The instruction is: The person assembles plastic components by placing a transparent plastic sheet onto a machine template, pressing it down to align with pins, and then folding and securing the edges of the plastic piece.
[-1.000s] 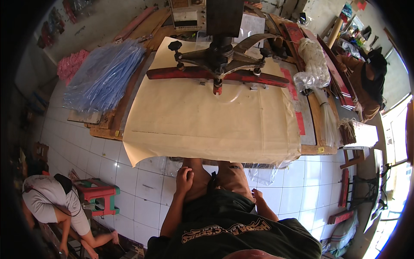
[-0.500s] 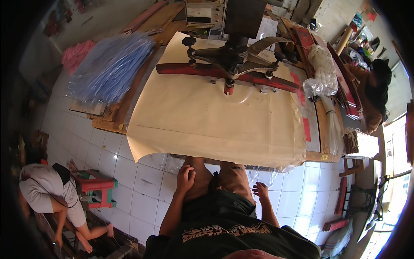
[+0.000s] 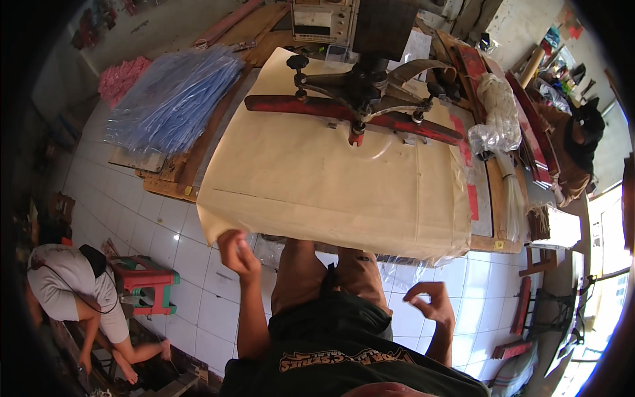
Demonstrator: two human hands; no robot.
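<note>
A large tan sheet [image 3: 311, 178] lies over the worktable, its near-left corner curling down past the edge. My left hand [image 3: 239, 255] is raised at that corner, fingers loosely bent and thumb apart; I cannot tell whether the fingertips touch the sheet. My right hand [image 3: 434, 304] hangs in the air short of the table's near edge, with bent fingers, a gap before the thumb, and nothing held. Above the sheet stands a dark metal press head with a long red bar [image 3: 317, 109]. Clear plastic film [image 3: 403, 268] shows beneath the sheet's near edge.
Bluish clear plastic sheets [image 3: 175, 99] are piled at the table's left, by a pink bundle [image 3: 124, 79]. A control box [image 3: 324, 23] stands behind. White cord [image 3: 497, 109] hangs at the right. A person [image 3: 73, 284] sits low at left near a red-green stool [image 3: 144, 284]; another person is far right.
My left hand has risen leftward to the sheet's near-left corner. My right hand has come up and rightward, its fingers bending. The view has shifted slightly.
</note>
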